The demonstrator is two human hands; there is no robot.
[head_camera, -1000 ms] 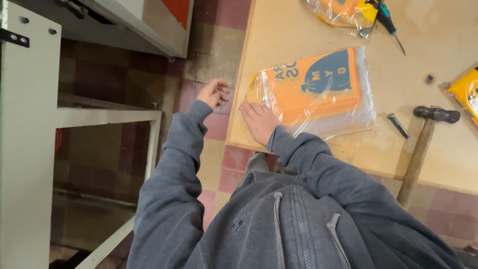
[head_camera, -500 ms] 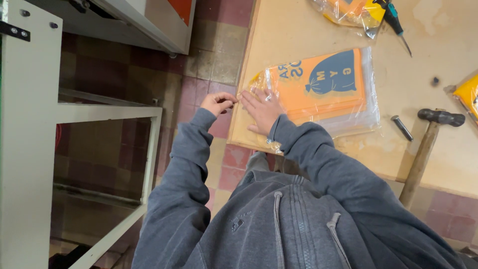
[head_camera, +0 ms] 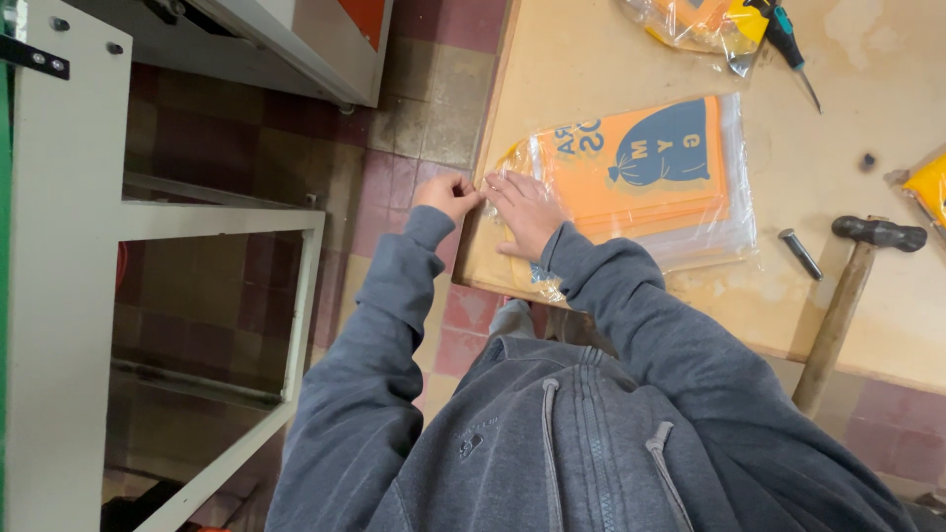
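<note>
1. Pinching at the near-left edge of the clear plastic bag (head_camera: 631, 187), my left hand (head_camera: 448, 194) has its fingertips drawn together on what looks like the bag's open lip, just off the worktop (head_camera: 867, 296) edge; I cannot tell whether it grips one layer of film or both

2. My right hand (head_camera: 527, 212) lies flat with fingers spread on the same end of the bag, pressing the film down beside the stack of orange printed sheets (head_camera: 641, 167) inside

3. The bag sits on the worktop's left part, its left end right at the edge, with the hammer (head_camera: 852, 286) well to its right and a small dark bolt (head_camera: 800, 253) between bag and hammer

4. To do this well I judge the flat hand should hold the stack steady while the pinching hand works only the loose film, so the sheets do not slide or crease

5. I would keep the pull low and along the worktop, since lifting could drag the bag over the edge

6. A second bag with orange and yellow contents (head_camera: 690, 25) and a screwdriver (head_camera: 788, 44) lie beyond the bag, clear of both hands
</note>
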